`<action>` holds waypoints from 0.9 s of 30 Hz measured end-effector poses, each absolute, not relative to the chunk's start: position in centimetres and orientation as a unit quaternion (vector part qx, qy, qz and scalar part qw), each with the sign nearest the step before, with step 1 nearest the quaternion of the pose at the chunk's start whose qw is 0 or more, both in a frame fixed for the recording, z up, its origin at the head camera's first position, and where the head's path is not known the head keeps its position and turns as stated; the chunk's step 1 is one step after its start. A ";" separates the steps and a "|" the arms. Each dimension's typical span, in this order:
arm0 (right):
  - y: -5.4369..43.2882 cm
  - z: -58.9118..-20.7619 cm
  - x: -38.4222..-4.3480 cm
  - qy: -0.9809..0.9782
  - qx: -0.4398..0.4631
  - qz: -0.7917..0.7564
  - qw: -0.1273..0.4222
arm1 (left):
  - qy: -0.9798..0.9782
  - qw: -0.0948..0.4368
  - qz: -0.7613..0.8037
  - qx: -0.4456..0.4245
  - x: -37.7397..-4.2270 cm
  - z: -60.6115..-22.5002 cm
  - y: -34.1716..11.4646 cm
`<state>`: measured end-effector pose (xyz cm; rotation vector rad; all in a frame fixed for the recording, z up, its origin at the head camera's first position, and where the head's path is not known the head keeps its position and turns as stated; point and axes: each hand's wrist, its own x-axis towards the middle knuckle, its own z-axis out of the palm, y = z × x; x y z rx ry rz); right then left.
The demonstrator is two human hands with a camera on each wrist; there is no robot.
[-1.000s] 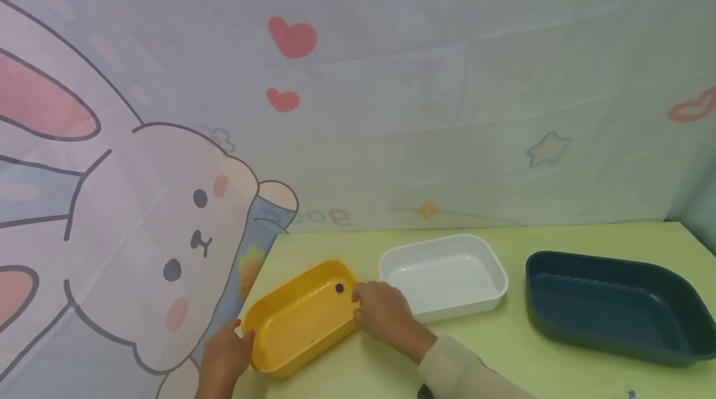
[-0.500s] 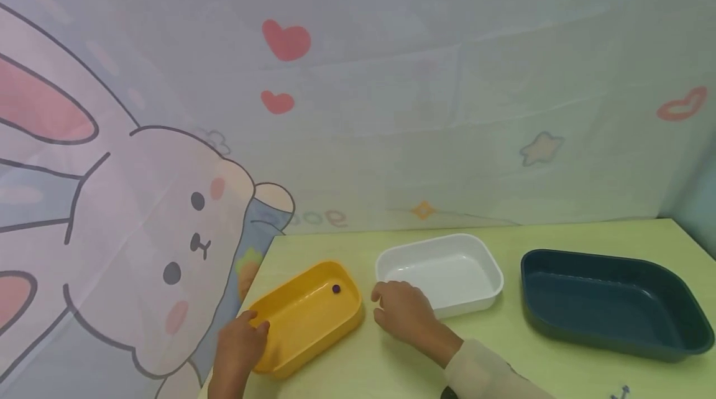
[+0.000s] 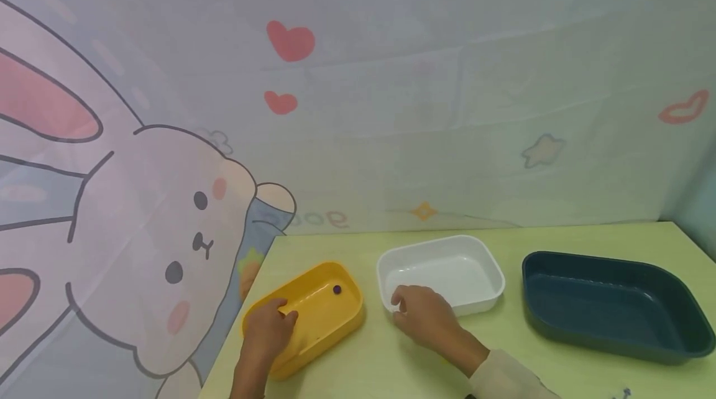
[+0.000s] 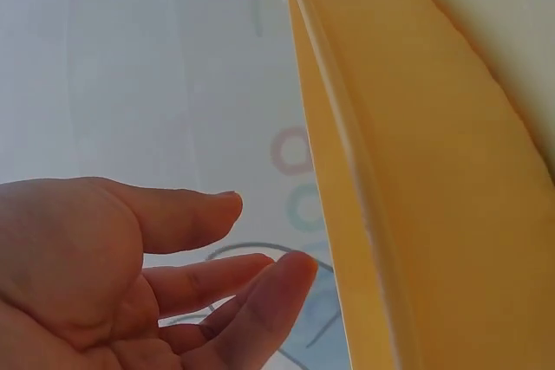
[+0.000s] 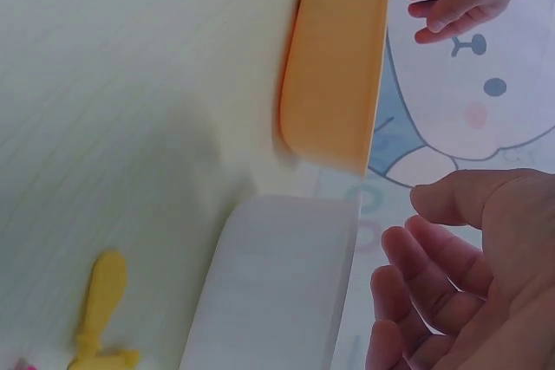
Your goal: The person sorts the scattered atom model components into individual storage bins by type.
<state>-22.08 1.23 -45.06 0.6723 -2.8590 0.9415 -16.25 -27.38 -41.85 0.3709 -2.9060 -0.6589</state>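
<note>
The pale-green worktop (image 3: 380, 358) is carrying a yellow tray (image 3: 330, 313), a white tray (image 3: 455, 275), a dark tray (image 3: 610, 309) and a yellow implement (image 5: 105, 288).

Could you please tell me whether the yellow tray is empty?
Not empty: in the head view, a small dark purple ball lies inside the yellow tray, near its far end.

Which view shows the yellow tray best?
Head view: it shows the yellow tray nearly whole, inside included, though the left hand hides part. Left wrist shows outer wall, rim and a strip of inner wall; right wrist, just part of the outer wall and rim.
</note>
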 end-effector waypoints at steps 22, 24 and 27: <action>5.7 -46.4 -21.5 -0.932 0.167 0.322 0.023 | -0.955 0.105 -0.276 0.031 -19.3 -41.8 -20.2; 6.2 -46.5 -21.5 -0.934 0.161 0.319 0.022 | -0.954 0.103 -0.280 0.031 -19.6 -41.9 -19.7; 6.8 -46.7 -21.5 -0.936 0.152 0.317 0.020 | -0.951 0.104 -0.289 0.022 -20.1 -42.0 -19.0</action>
